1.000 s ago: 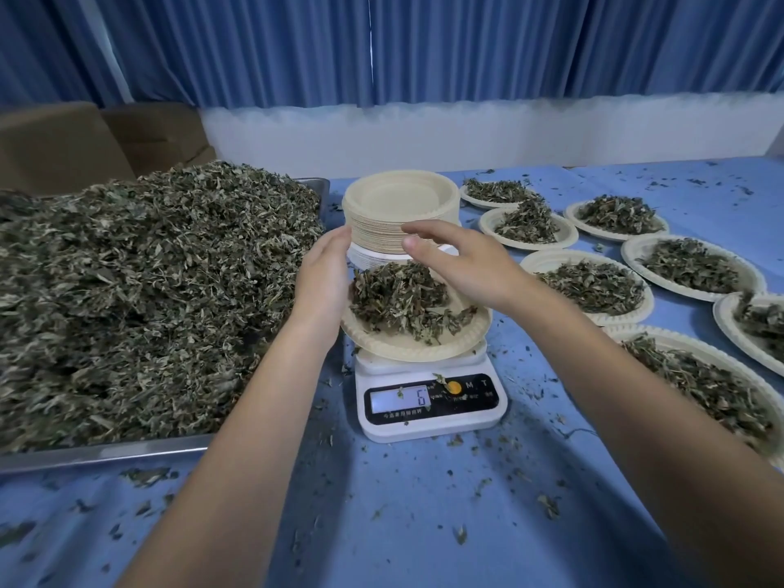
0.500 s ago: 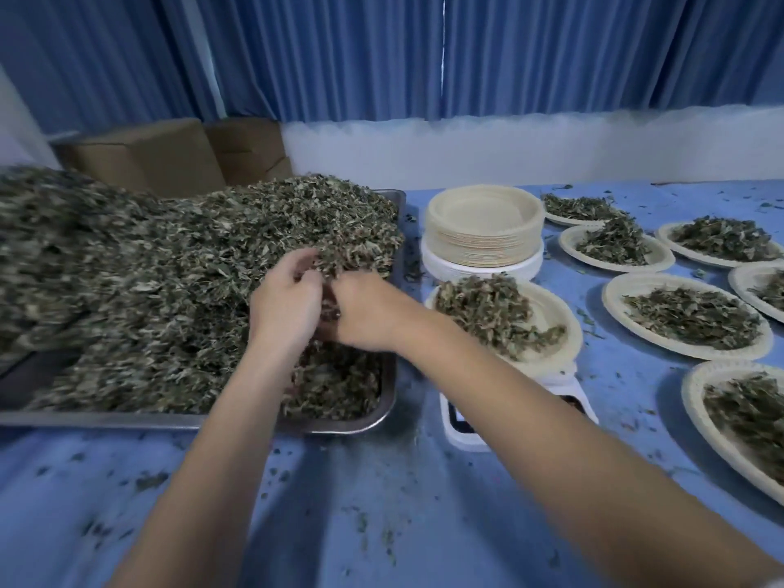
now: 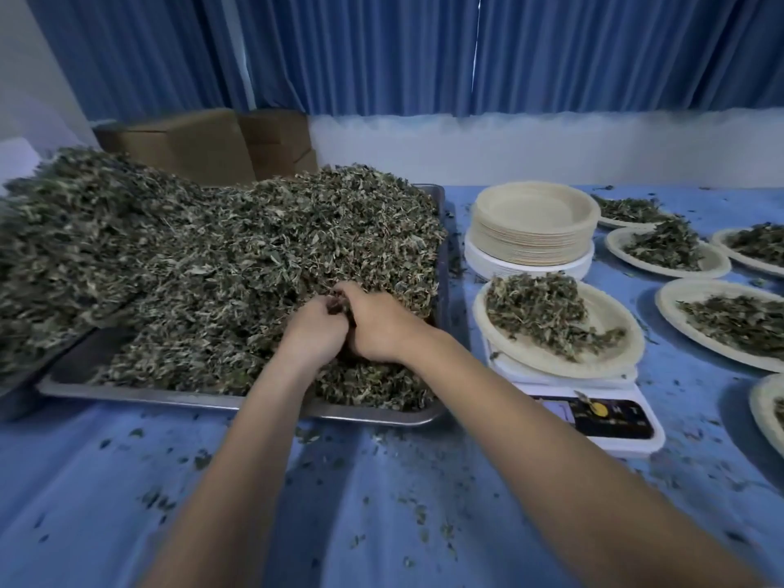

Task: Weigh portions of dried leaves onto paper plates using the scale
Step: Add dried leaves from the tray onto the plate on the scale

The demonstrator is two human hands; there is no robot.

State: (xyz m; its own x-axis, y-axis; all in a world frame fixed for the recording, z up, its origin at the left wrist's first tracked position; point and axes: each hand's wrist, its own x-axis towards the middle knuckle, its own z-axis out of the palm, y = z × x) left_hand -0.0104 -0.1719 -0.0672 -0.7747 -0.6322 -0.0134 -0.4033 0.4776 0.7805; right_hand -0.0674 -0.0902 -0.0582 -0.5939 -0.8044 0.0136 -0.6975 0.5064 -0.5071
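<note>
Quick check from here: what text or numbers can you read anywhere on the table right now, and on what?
"M" and "T": button labels on the scale panel, faint.
Scale display: a forearm hides most of it; no digits readable.
Small print under the panel: too blurred to read.
Cardboard boxes, paper plates, tray: no text visible.

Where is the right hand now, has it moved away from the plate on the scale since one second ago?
Yes. The right hand left the plate on the scale and went left into the tray of dried leaves, beside the left hand.
</note>
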